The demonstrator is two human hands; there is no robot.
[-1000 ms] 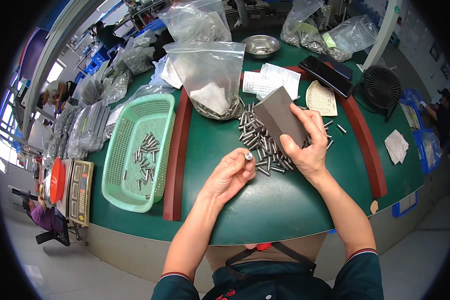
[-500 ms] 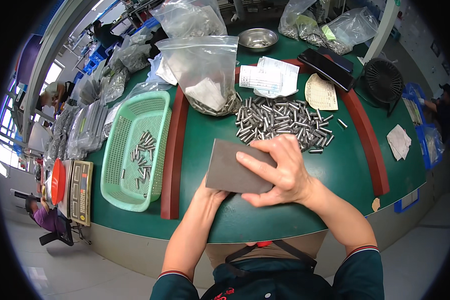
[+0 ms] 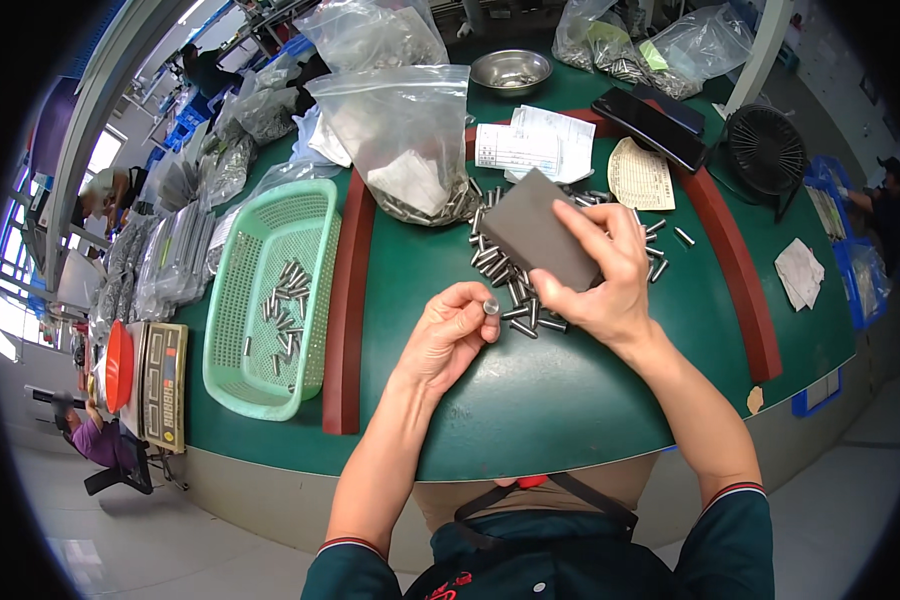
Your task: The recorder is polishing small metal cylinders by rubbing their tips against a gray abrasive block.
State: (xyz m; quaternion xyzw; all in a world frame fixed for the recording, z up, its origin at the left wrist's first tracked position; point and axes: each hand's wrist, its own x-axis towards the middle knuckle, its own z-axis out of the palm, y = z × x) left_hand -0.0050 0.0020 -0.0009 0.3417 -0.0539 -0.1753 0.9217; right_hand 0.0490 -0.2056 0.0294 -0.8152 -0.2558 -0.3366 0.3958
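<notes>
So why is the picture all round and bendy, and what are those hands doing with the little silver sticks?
A person wears a camera on the head, looking down; its wide lens bends the edges. These are that person's own hands. The left hand pinches one small metal pin. The right hand holds a flat grey pad over a pile of pins on the green table. To the left sits a green basket with some pins in it. Behind are clear bags, papers and a small fan.
</notes>
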